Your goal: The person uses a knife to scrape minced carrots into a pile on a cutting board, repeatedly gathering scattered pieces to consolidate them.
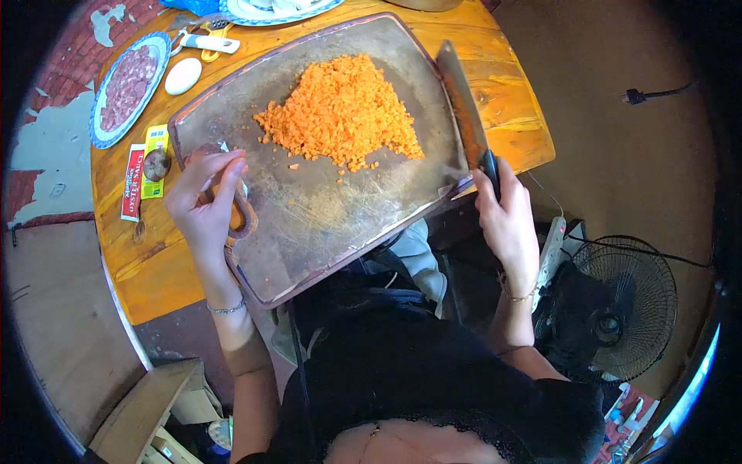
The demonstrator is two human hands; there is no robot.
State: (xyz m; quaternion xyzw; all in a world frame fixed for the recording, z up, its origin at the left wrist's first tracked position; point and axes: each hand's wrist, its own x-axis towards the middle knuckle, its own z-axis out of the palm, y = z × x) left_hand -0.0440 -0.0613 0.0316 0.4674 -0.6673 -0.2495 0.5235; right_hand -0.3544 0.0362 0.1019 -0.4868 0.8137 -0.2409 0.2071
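My right hand [508, 220] is wrapped round the black handle of a kitchen knife [466, 108]. Its broad blade, smeared with orange, lies along the right edge of the cutting board [325, 213]. A heap of finely chopped carrot [344, 112] covers the upper middle of the board, with a few loose bits below it. Over the board's left edge, beside its handle hole, is my left hand [202, 193], thumb and fingertips pinched together. What they hold, if anything, I cannot make out. Just left of that hand, a brown mushroom [156, 164] rests on a yellow sachet [154, 139].
A red oyster sauce sachet [132, 182], an egg [183, 76], a white-handled peeler [209, 42] and a plate [98, 127] of chopped meat lie on the wooden table [151, 286] left of the board. Another plate [278, 17] stands behind. A fan [618, 309] is at lower right.
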